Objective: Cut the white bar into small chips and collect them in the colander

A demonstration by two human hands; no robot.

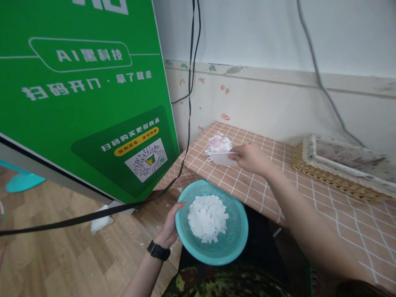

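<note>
My left hand [172, 225] grips the left rim of a teal plastic colander [236, 241], which is held below the table's front edge. A heap of white paper scraps [208, 218] lies in the colander. Over the table, my right hand [251, 159] pinches a flat white card [223, 158], tilted on its edge. Just behind the card sits a small pile of white and pinkish scraps [219, 143] on the checked tablecloth [241, 178]. The card touches or partly hides the near side of that pile.
A wicker basket [337, 175] with a cloth lining stands at the right against the wall. On the left rises a green cabinet [93, 107] with printed text. A black cable [189, 123] hangs in front of it. White litter [101, 220] lies on the wooden floor.
</note>
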